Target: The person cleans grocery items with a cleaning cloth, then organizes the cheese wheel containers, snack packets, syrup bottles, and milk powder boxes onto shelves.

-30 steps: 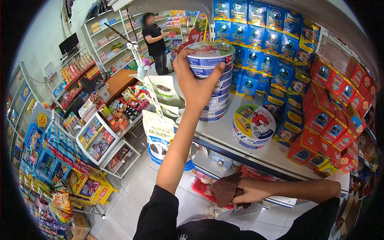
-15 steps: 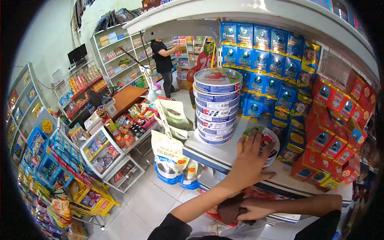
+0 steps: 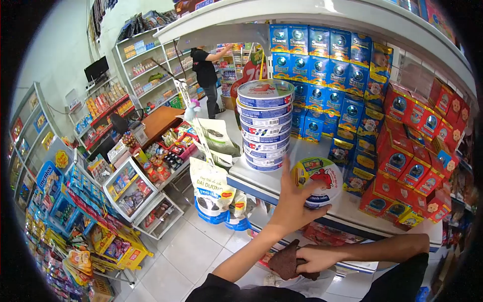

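Observation:
My left hand (image 3: 298, 204) is at the near-left rim of a round cheese box (image 3: 322, 177) with a red cow on its lid. The thumb lies along the box's front side and a finger reaches over its lid, while the index finger points up, clear of it. A tall stack of the same round boxes (image 3: 265, 128) stands on the shelf just beyond. Lower down, in front of the shelf edge, my right hand (image 3: 319, 259) is closed round a crumpled brown cloth (image 3: 286, 261).
Blue boxes (image 3: 314, 80) line the back of the white shelf (image 3: 302, 151), with red boxes (image 3: 402, 158) at its right. Pouches (image 3: 214, 189) hang off its left end. An upper shelf (image 3: 226, 27) overhangs. A person (image 3: 205, 70) stands near far shelves.
My left hand has shifted from on top of the round box's lid to its near-left rim, uncovering the lid. The right hand and cloth moved slightly left. The far person's arm has risen.

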The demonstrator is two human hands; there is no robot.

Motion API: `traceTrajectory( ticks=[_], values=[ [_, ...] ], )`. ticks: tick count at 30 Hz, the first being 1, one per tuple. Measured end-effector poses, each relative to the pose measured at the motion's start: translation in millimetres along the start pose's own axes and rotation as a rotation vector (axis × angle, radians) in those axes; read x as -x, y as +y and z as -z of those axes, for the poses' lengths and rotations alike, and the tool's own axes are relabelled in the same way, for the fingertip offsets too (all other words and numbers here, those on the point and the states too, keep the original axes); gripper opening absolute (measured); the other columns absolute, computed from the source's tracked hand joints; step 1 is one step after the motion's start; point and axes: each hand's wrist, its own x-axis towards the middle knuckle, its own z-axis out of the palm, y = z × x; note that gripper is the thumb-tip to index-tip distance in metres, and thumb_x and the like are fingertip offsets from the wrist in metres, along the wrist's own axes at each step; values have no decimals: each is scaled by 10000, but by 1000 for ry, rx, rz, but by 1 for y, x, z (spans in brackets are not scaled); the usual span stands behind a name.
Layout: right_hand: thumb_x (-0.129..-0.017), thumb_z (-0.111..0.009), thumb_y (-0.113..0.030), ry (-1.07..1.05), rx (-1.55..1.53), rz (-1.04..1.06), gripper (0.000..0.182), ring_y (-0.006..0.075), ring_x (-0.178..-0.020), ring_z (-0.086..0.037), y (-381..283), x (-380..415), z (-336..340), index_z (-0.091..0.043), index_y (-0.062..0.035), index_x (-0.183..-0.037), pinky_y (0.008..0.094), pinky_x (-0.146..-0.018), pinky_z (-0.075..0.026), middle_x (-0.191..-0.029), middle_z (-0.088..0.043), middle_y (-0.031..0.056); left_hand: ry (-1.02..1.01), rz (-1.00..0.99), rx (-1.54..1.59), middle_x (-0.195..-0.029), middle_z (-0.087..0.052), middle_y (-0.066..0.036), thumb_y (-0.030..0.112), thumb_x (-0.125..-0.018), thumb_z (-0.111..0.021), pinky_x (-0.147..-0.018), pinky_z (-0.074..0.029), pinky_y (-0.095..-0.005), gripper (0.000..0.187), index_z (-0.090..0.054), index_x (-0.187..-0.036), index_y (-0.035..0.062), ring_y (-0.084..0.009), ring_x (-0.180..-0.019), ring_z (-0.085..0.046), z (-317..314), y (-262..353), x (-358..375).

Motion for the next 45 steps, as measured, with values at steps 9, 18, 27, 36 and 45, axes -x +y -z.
traceTrajectory(
  ticks=[9, 18, 27, 36, 45],
  values=[
    [-830, -517, -254, 117, -15, -74, 341, 216, -875, -576, 7, -6, -2, -552, 6, -1047, 339, -788, -448, -955, -613, 156, 289, -11, -3, -1148, -400, -194, 169, -468, -820, -903, -375, -411, 447, -647, -880, 144, -356, -1086, -429, 15, 5, 15],
    [-855, -521, -237, 352, -352, 60, 412, 215, -1120, -463, 9, -8, 11, -464, -15, -1198, 357, -975, -360, -1237, -474, 161, 279, -21, 56, -1187, -314, -234, 203, -449, -871, -906, -402, -389, 450, -656, -843, 189, -396, -1121, -410, 80, 48, 108],
    [-842, -501, -368, -27, -1241, -68, 500, 217, -806, -633, -6, 8, -1, -525, 77, -1070, 330, -716, -517, -920, -624, 198, -74, 148, 224, -1132, -368, -192, 259, -464, -847, -936, -315, -444, 418, -509, -655, 104, -365, -1139, -352, 58, 38, 162],
    [-714, -683, -271, 134, -609, -64, 577, 198, -962, -552, -56, 23, 35, -470, 71, -1128, 302, -846, -428, -1064, -564, 170, -77, -27, 41, -1243, -421, -208, 327, -472, -819, -961, -259, -516, 448, -440, -613, 135, -395, -1154, -354, 57, 40, 145],
    [-749, -604, -302, 18, -948, -217, 567, 224, -1024, -539, -20, 12, 13, -452, 15, -1193, 330, -904, -413, -1120, -548, 167, -48, -8, 147, -1284, -401, -201, 315, -486, -814, -988, -238, -512, 456, -413, -599, 132, -400, -1215, -310, 46, 30, 153]
  ],
)
